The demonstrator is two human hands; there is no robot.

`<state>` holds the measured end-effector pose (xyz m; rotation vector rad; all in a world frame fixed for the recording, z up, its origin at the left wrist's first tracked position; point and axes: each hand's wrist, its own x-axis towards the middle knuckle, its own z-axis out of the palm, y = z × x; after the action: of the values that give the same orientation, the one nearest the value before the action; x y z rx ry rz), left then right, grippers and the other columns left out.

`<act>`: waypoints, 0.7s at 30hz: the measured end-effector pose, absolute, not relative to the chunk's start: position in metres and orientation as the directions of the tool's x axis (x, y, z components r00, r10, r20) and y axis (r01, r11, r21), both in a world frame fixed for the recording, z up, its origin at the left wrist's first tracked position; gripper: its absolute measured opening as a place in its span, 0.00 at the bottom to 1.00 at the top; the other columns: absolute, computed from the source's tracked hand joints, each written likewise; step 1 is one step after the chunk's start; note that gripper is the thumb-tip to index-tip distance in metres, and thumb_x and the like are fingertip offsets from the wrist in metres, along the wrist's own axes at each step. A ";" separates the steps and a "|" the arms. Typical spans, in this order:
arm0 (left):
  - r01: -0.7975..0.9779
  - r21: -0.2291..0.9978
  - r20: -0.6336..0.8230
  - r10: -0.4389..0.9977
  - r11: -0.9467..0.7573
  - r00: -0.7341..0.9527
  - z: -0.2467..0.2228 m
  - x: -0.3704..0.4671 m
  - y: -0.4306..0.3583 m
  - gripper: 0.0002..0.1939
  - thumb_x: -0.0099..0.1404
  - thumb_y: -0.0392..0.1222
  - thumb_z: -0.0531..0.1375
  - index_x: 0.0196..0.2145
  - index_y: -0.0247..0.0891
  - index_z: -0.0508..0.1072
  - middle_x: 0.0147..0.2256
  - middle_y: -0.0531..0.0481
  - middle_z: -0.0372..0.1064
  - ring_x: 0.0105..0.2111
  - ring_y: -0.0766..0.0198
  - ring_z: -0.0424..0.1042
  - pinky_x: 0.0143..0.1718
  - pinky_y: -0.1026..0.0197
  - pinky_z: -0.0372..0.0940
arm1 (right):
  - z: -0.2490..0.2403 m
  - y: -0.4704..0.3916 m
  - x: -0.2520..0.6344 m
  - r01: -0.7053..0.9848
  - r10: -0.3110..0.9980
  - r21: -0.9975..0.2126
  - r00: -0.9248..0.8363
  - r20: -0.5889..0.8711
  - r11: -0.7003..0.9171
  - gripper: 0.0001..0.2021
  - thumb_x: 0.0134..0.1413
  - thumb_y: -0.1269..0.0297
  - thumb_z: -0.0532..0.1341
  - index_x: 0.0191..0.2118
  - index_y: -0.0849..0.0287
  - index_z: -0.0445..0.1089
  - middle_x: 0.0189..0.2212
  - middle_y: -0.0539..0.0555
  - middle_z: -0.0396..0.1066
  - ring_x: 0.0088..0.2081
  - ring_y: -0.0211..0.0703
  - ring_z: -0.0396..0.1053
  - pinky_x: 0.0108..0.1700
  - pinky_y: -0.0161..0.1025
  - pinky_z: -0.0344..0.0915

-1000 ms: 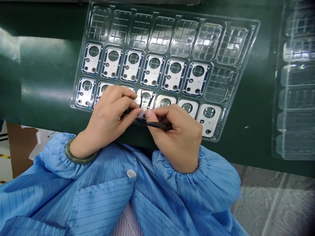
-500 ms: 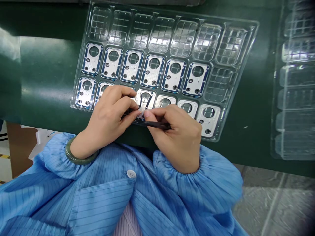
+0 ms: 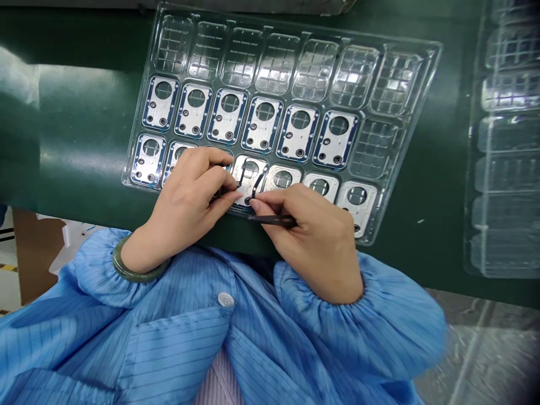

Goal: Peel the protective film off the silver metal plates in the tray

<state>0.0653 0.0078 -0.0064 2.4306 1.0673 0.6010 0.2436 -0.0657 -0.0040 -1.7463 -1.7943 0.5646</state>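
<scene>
A clear plastic tray (image 3: 411,152) holds several silver plates, many with dark blue edging. My left hand (image 3: 192,194) is closed at the fingertips over the front row, pinching one end of a thin dark strip (image 3: 241,173) above a silver plate (image 3: 248,183). Beside it, my right hand (image 3: 310,236) pinches the lower end of another part of dark strip (image 3: 259,181) and also holds a dark pen-like tool (image 3: 276,220), which points left. Whether both dark pieces are joined cannot be made out. My left hand hides parts of the neighbouring plates.
Another clear tray (image 3: 508,185) lies at the right on the green table (image 3: 80,135). A dark edge (image 3: 253,5) runs along the back. A small white scrap (image 3: 421,221) is right of the main tray.
My right hand has moved slightly right and down with the tool, and the right dark strip now slants more. My left hand has barely moved.
</scene>
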 end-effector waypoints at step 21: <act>0.580 0.528 0.042 0.701 -0.621 0.712 0.008 0.060 0.015 0.04 0.65 0.35 0.59 0.37 0.39 0.66 0.48 0.45 0.64 0.50 0.56 0.63 0.49 0.51 0.63 | -0.007 -0.063 0.243 0.798 0.989 -0.593 -0.023 0.144 0.105 0.08 0.61 0.65 0.58 0.32 0.56 0.71 0.25 0.49 0.72 0.27 0.37 0.68 0.27 0.35 0.58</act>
<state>0.0597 0.0155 0.0083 2.4326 0.9790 0.3347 0.2434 -0.0632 -0.0067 -1.7384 -1.8682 0.4782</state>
